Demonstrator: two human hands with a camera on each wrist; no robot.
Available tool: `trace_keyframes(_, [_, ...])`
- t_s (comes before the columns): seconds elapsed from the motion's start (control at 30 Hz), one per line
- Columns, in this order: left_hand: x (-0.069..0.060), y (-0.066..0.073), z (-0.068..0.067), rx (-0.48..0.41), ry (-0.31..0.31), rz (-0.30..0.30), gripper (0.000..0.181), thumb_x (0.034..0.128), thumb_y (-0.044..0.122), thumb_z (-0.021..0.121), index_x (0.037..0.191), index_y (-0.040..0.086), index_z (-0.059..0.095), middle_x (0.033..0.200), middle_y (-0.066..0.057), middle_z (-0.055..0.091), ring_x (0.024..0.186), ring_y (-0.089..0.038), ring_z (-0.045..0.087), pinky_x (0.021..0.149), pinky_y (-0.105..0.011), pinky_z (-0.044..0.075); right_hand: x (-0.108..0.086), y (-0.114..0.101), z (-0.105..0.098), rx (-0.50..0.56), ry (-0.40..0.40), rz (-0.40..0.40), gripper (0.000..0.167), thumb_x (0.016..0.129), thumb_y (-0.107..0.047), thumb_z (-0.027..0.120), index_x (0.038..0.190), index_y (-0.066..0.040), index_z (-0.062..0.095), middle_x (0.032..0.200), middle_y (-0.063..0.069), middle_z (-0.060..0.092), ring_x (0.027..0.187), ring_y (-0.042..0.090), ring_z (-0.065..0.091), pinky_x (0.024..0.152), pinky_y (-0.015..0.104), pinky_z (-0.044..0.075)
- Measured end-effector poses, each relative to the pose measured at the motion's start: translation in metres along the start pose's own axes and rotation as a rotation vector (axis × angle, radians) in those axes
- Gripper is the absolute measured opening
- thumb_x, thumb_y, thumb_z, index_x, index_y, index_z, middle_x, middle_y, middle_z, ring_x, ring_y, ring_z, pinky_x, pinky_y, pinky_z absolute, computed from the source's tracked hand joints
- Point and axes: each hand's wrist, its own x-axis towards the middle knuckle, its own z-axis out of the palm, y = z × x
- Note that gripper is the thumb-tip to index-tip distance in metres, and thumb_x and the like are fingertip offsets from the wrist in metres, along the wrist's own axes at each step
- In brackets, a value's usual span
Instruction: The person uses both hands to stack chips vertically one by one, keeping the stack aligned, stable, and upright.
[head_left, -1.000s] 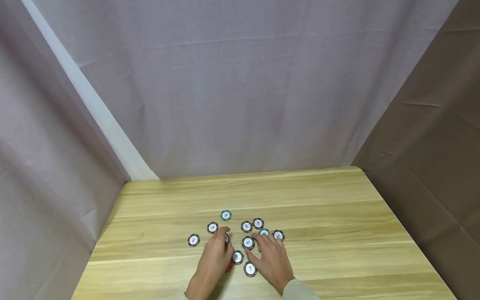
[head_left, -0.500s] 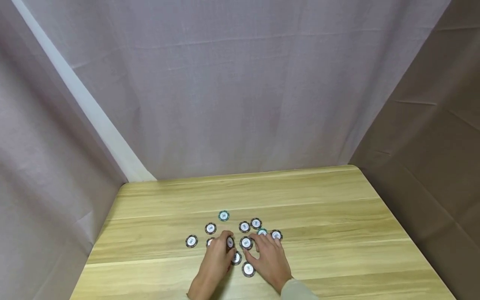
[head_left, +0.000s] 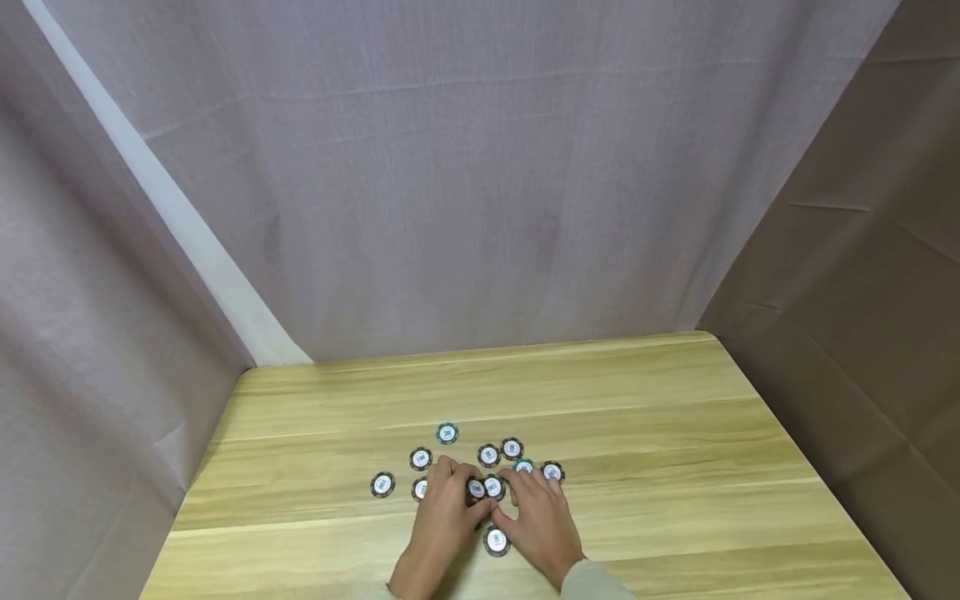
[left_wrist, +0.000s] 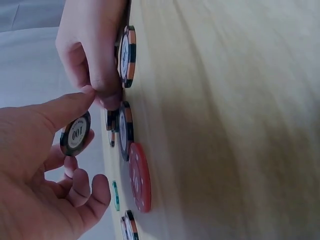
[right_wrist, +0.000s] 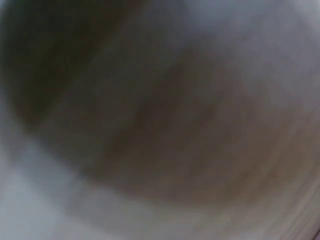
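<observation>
Pinched in my left hand (head_left: 442,517) is a black-edged chip marked 100 (head_left: 476,489); the left wrist view shows this held chip (left_wrist: 76,134) off the table, between the thumb and fingers of the left hand (left_wrist: 45,165). Just right of it in the head view, my right hand (head_left: 542,521) has thumb and index finger around another black-edged chip (head_left: 492,487). A red chip (left_wrist: 140,178) lies near black ones in the left wrist view. The right wrist view is too blurred to read.
Black-edged chips lie at left (head_left: 382,484), behind (head_left: 488,455) and in front (head_left: 497,541). A green chip (head_left: 447,432) sits farther back, another green one (head_left: 524,467) by the right fingers. Curtains stand around the wooden table (head_left: 637,400).
My left hand has moved right with its chip, up beside the chip at my right fingers. A black-edged chip it was covering at the left now shows. The right hand has hardly moved.
</observation>
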Motion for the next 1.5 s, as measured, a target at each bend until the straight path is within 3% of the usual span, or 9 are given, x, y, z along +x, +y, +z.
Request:
trace_keyframes(0.23, [0.002,0.007,0.008,-0.019,-0.037,-0.006,0.031,0.0792,0.022,0.082,0.104,0.009,0.068,0.098,-0.002,0.047,0.094,-0.018,0.046,0.075,-0.034,0.048,0.0,0.0,0.0,0.002,-0.019,0.006,0.045,0.083,-0.049,0.066,0.121,-0.025,0.064,0.077,-0.018,0.04,0.078,0.007,0.039,0.081,0.032,0.035])
trace_keyframes(0.4, [0.006,0.014,0.016,-0.043,-0.064,-0.002,0.029,0.084,0.024,0.077,0.107,0.01,0.067,0.101,-0.003,0.049,0.099,-0.019,0.048,0.08,-0.035,0.051,-0.001,0.001,0.002,-0.005,-0.003,-0.008,0.049,0.08,-0.043,0.068,0.126,-0.025,0.064,0.093,-0.014,0.058,0.092,0.011,0.049,0.088,0.036,0.038])
trace_keyframes(0.47, [0.008,0.017,0.018,-0.04,-0.061,0.003,0.028,0.0835,0.025,0.077,0.104,0.01,0.066,0.098,-0.004,0.051,0.096,-0.02,0.05,0.077,-0.036,0.051,-0.002,0.002,0.002,-0.009,0.006,-0.009,0.049,0.078,-0.038,0.069,0.125,-0.024,0.064,0.101,-0.011,0.063,0.098,0.013,0.053,0.089,0.037,0.039])
trace_keyframes(0.73, [0.012,0.02,0.023,-0.021,-0.044,-0.021,0.034,0.0756,0.022,0.083,0.101,0.011,0.064,0.091,-0.004,0.057,0.09,-0.021,0.056,0.072,-0.036,0.052,-0.003,0.001,0.001,-0.006,0.004,-0.015,0.048,0.08,-0.029,0.067,0.127,-0.022,0.063,0.109,-0.006,0.067,0.105,0.018,0.056,0.095,0.042,0.04])
trace_keyframes(1.1, [0.011,0.023,0.025,0.093,0.031,-0.008,0.038,0.0666,0.013,0.085,0.099,0.013,0.067,0.09,-0.002,0.06,0.083,-0.019,0.055,0.07,-0.034,0.049,-0.002,0.0,0.0,0.005,-0.004,-0.001,0.051,0.078,-0.032,0.068,0.127,-0.022,0.064,0.088,-0.012,0.057,0.09,0.013,0.05,0.092,0.04,0.039])
trace_keyframes(1.3, [0.011,0.027,0.024,0.069,0.021,-0.051,0.036,0.0687,0.008,0.082,0.101,0.012,0.067,0.095,-0.004,0.06,0.086,-0.021,0.056,0.067,-0.036,0.052,-0.001,0.0,0.001,-0.002,-0.009,0.017,0.052,0.078,-0.034,0.068,0.129,-0.023,0.063,0.078,-0.015,0.043,0.093,0.013,0.051,0.086,0.038,0.039])
trace_keyframes(1.5, [0.011,0.032,0.028,0.123,0.037,-0.066,0.037,0.0683,0.008,0.081,0.102,0.007,0.067,0.093,-0.009,0.06,0.084,-0.025,0.057,0.068,-0.038,0.054,-0.001,0.001,0.001,-0.004,0.01,-0.002,0.049,0.079,-0.032,0.068,0.126,-0.023,0.064,0.09,-0.011,0.058,0.106,0.018,0.055,0.09,0.04,0.04])
